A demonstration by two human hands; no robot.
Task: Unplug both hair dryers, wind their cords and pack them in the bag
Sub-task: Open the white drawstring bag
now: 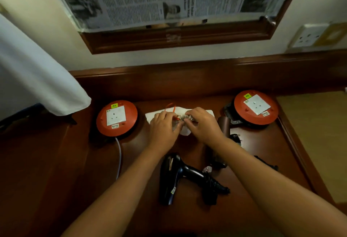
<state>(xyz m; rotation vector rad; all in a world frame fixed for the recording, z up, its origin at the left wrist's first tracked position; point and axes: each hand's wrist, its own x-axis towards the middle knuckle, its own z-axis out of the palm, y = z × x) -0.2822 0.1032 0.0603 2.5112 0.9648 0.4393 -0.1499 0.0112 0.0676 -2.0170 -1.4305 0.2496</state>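
- Fingers [180, 124] of both hands pinch at the gathered mouth of the white drawstring bag [185, 133], working at its puckered neck; the left hand [165, 128] and right hand [202, 124] meet almost knuckle to knuckle over it.
- Nearest the camera, the black hair dryer [180, 175] lies on the wooden table [75, 180] between the forearms, its cord [212, 188] bunched dark at the handle end and apparently wound.
- Just beyond, the second hair dryer [224, 126], brownish, lies to the right of the bag, partly hidden under the right forearm; a loose plug [235, 137] rests beside it, so it appears unplugged. Whether its cord is wound I cannot tell.
- Orange drawstring loops [170, 106] stick up behind the left hand.
- Two red socket reels [116, 118] [255, 107] sit either side, both sockets bare.
- Farther back, a newspaper-covered frame [169, 2] hangs on the wall.
- Judgement: the packing step is in hand, at opening the bag. Next, the mouth needs pulling wide enough for a dryer, then one hand freed to lift the black one.
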